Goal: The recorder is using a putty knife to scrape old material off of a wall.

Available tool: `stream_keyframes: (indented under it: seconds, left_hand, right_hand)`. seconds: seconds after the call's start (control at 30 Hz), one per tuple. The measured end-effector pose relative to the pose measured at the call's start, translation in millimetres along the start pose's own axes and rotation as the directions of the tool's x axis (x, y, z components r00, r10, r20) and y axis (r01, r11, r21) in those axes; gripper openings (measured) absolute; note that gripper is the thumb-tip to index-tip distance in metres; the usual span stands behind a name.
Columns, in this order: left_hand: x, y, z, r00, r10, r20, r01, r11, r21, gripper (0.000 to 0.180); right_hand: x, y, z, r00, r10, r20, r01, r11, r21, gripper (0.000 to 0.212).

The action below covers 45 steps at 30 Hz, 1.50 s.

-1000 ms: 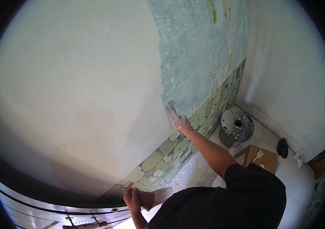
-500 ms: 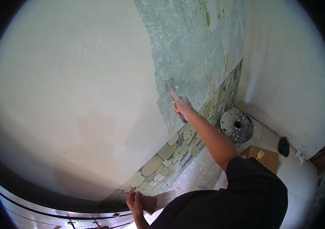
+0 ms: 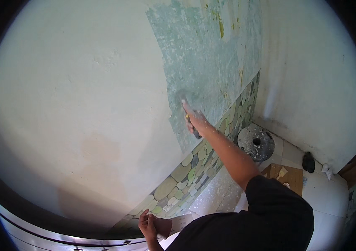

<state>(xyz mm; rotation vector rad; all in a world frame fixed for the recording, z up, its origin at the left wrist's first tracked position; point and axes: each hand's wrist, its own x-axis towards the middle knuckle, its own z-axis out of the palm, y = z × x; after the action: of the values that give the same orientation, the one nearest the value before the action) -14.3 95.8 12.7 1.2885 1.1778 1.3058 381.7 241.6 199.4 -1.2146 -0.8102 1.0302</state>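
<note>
My right hand (image 3: pixel 199 122) is wrapped round the dark handle of a scraper (image 3: pixel 196 134), arm stretched out to the wall. Motion blurs the scraper's blade end, which lies against the green stripped patch (image 3: pixel 203 62) near its ragged left border. White paint or plaster (image 3: pixel 81 83) covers the wall left of that border. Low at the left, my left hand (image 3: pixel 148 226) pinches a bent sheet of what looks like sandpaper (image 3: pixel 163 227), brown on one face and pale with print on the other. White dust specks my right forearm.
A band of green stone-look tiles (image 3: pixel 167 188) runs along the wall's foot. On the floor stand a round grey, paint-spattered object (image 3: pixel 256 142) with a central hole and a brown wooden board or box (image 3: pixel 297 175). A black item (image 3: pixel 308 162) lies by the right wall.
My right hand and the scraper have shifted slightly down and left in the picture, and the blade is more blurred. The whole view has moved a little. My left hand keeps its sheet.
</note>
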Motion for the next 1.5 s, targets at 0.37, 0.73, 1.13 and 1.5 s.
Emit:
stream_keyframes:
  seconds: [0.37, 0.73, 1.13, 1.5]
  left_hand:
    - [2.9, -5.5, -20.6, 0.999, 0.008, 0.053, -0.011, 0.998, 0.054, 0.032]
    - [30.3, -31.3, -4.3, 0.932, -0.067, 0.356, 0.028, 0.993, 0.112, 0.031]
    - [34.3, -52.0, 133.0, 0.946, -0.011, 0.325, -0.033, 0.991, 0.13, 0.038]
    - [-31.8, -51.3, 282.9, 0.986, -0.049, 0.157, 0.029, 0.992, 0.125, 0.048]
  right_hand:
    - [-186.4, 397.8, -185.5, 0.813, 0.284, -0.508, -0.58, 0.465, -0.669, 0.069]
    - [-323.9, 456.6, -263.5, 0.724, 0.621, -0.3, -0.662, 0.505, -0.554, 0.051]
    - [-249.5, 472.0, -350.4, 0.889, 0.396, -0.229, -0.304, 0.138, -0.943, 0.017]
    - [-197.4, 424.9, -464.9, 0.863, 0.401, -0.307, -0.473, 0.431, -0.769, 0.015]
